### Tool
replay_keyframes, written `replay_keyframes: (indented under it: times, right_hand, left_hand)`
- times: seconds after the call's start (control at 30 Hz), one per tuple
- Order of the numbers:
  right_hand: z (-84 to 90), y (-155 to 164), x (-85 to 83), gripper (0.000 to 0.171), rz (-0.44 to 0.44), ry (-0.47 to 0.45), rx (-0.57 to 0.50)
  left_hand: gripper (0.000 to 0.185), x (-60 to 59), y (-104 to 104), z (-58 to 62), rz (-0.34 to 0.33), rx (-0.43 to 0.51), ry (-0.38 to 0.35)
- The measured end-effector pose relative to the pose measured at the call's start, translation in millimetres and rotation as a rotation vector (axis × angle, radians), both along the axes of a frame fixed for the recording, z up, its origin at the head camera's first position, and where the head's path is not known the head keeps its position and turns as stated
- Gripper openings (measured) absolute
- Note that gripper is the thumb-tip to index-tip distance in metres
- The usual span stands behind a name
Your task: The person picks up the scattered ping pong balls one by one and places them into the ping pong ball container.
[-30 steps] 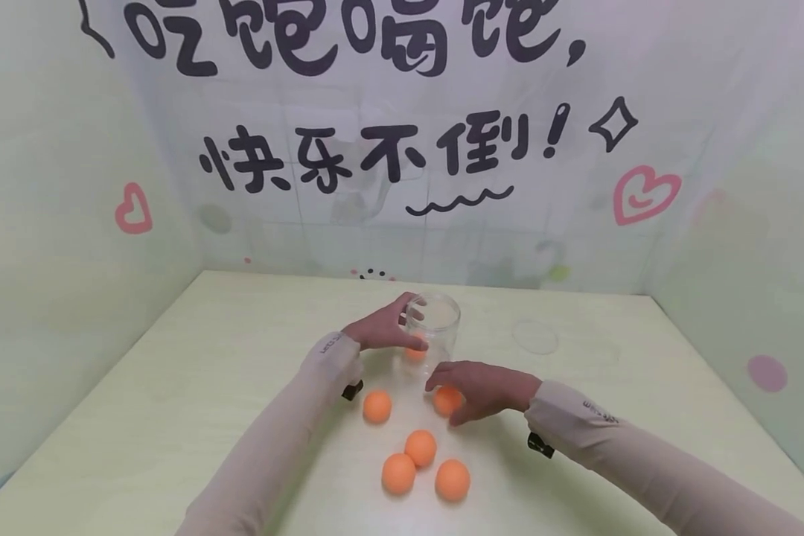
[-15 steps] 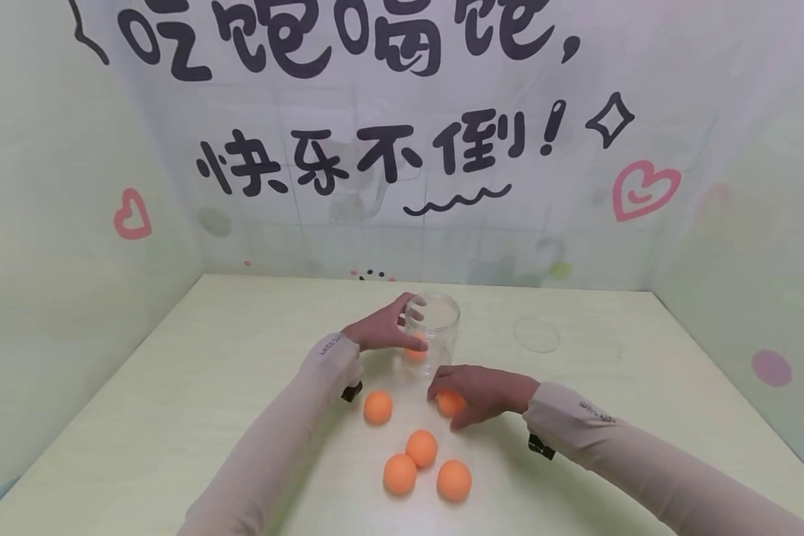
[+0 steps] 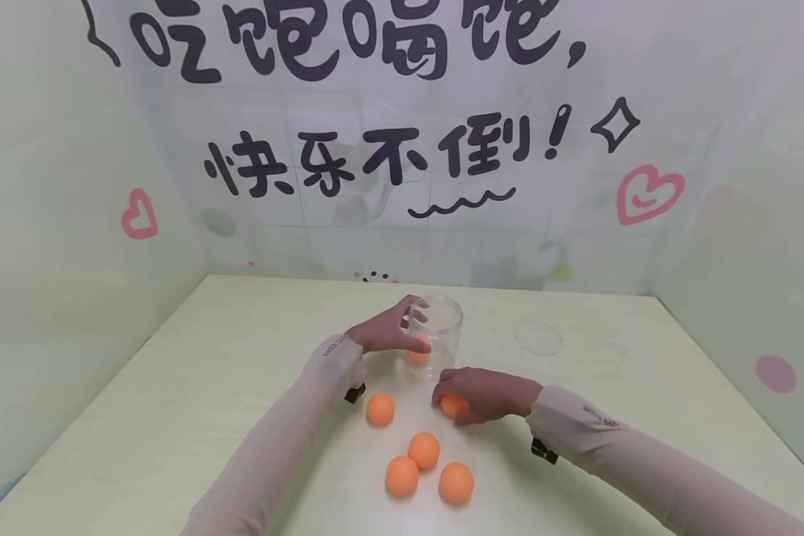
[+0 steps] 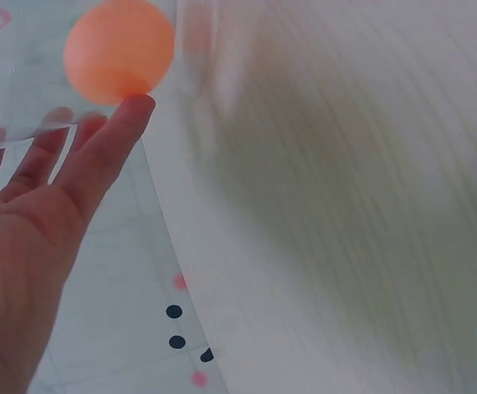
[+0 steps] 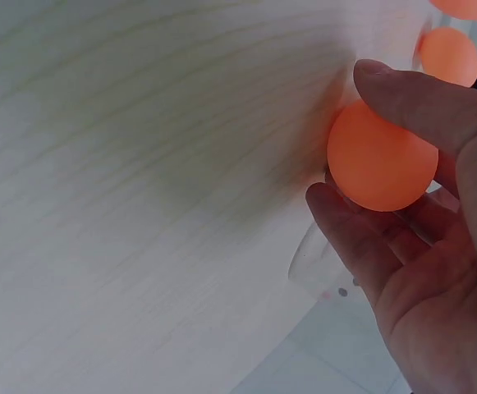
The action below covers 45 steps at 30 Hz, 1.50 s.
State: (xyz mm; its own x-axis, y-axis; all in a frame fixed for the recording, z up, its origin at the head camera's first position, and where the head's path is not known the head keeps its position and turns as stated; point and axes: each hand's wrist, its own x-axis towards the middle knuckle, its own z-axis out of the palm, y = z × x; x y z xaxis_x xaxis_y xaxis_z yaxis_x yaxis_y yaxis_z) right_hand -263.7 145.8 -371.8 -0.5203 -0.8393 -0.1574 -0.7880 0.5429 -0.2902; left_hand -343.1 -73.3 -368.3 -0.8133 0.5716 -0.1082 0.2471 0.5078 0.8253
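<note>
A clear jar [image 3: 445,339] stands upright on the table, one orange ping-pong ball [image 3: 418,350] inside it. My left hand [image 3: 388,329] grips the jar from its left side, fingers behind and thumb in front. In the left wrist view the left thumb [image 4: 111,148] lies against the wall over the ball. Just in front of the jar, my right hand [image 3: 485,393] holds another ping-pong ball [image 5: 383,156] at the table, thumb on one side and curled fingers on the other. Several more orange balls lie nearer, one of them a ball [image 3: 380,409] beside the left wrist.
Between the forearms, two balls touch each other, including the left one [image 3: 402,476], and a third ball [image 3: 456,483] lies to their right. A thin clear disc [image 3: 538,338] lies flat right of the jar. Printed sheets [image 3: 375,246] wall in the table [image 3: 174,402] at back and sides.
The right thumb and fingers have closed in around the ball in front of the jar. The left hand keeps its grip on the jar, and the other balls have stayed in place.
</note>
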Motion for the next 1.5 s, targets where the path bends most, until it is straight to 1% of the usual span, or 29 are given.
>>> replay_keyframes:
  times: [0.1, 0.3, 0.4, 0.5, 0.63, 0.87, 1.1, 1.33, 1.5]
  right_hand:
    - [-0.3, 2.4, 1.1, 0.029, 0.0, 0.007, -0.003]
    - [-3.6, 6.2, 2.9, 0.028, 0.015, 0.021, -0.017]
    - [-4.9, 4.9, 3.6, 0.027, 0.028, 0.026, -0.029]
    - [-6.3, 3.2, 4.1, 0.027, 0.041, 0.028, -0.046]
    - [-7.1, 3.1, 5.3, 0.027, 0.041, 0.033, -0.057]
    - [-5.9, 4.3, 6.7, 0.027, 0.021, 0.017, -0.07]
    - [-5.0, 6.3, 7.1, 0.027, 0.09, 0.048, -0.106]
    - [-2.9, 7.1, 6.7, 0.026, 0.049, 0.016, -0.063]
    - [1.4, 8.1, 7.4, 0.027, 0.023, 0.013, -0.016]
  left_hand:
    - [0.074, -0.6, 2.8, -1.1, 0.0, 0.0, 0.005]
    - [0.075, -1.0, 6.6, -5.2, -0.008, 0.021, -0.013]
    - [0.075, 0.1, 5.2, -6.3, 0.003, 0.016, -0.014]
    - [0.074, 2.2, 2.6, -6.0, 0.019, 0.011, -0.016]
    - [0.074, 3.3, 2.0, -5.9, 0.017, 0.009, -0.014]
    - [0.074, 5.7, 3.3, -4.2, 0.019, 0.007, -0.003]
    - [0.077, 6.8, 3.3, -4.8, 0.017, 0.004, 0.001]
    - [0.076, 4.8, 2.7, -3.9, 0.025, -0.006, 0.012]
    - [0.077, 3.0, 1.5, -3.3, 0.021, 0.003, 0.008]
